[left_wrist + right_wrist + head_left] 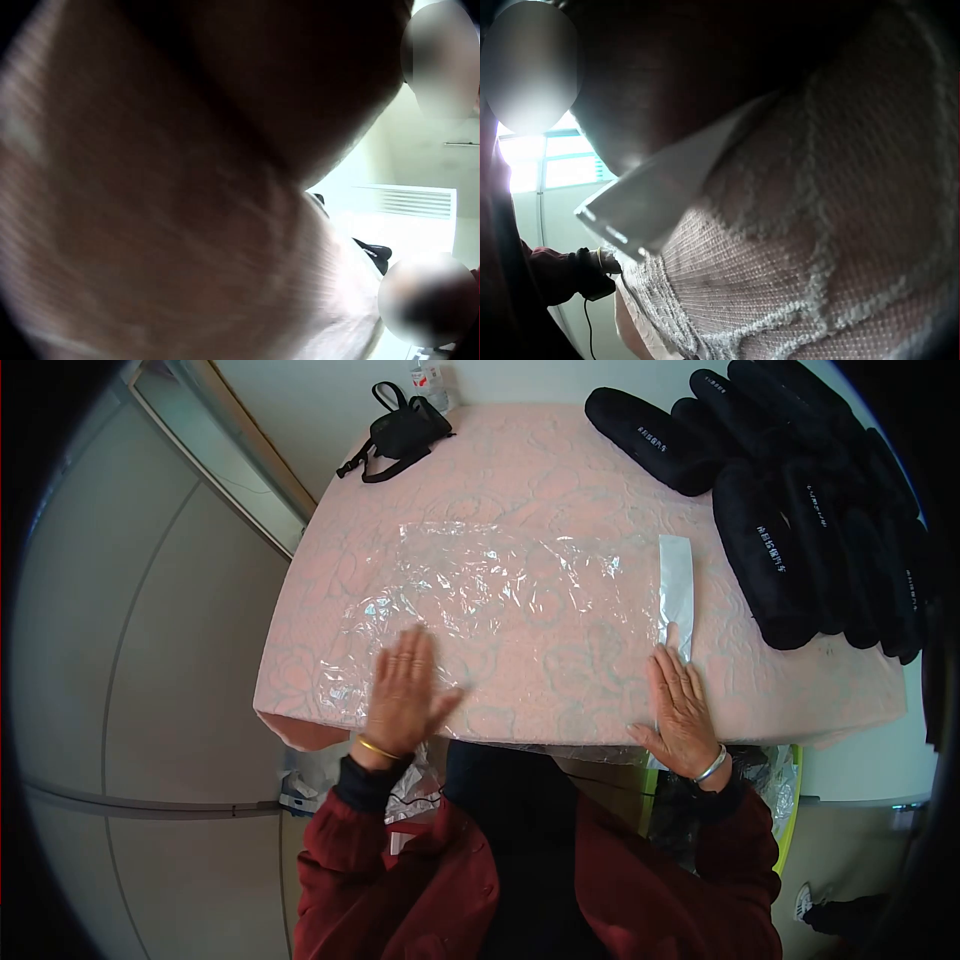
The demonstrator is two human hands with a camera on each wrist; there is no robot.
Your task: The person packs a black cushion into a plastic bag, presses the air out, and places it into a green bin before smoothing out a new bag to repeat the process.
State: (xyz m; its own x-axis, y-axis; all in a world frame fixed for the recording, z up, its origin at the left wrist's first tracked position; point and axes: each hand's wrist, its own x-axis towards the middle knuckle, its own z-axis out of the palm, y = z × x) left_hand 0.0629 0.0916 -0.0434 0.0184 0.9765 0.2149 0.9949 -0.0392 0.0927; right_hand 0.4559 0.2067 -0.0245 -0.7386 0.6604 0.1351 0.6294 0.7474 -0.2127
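Note:
A clear plastic bag (540,575) lies spread over the pink patterned tablecloth, wrinkled and shiny toward its left side. A white strip (676,585) runs along its right end. My left hand (403,690), slightly blurred, is over the bag's left front part with fingers straight and thumb out to the side. On the lower part of the white strip rests my right hand (683,710), fingers extended and thumb spread. The right wrist view shows the strip's end (641,214) sticking out past the dark hand. Dark skin and cloth fill much of the left wrist view.
Several black padded pouches (765,560) with white lettering are piled at the back right. A small black strapped bag (408,432) and a plastic bottle (430,385) stand at the back left. Below the front edge, a yellow-green-rimmed container (790,810) holds more clear plastic.

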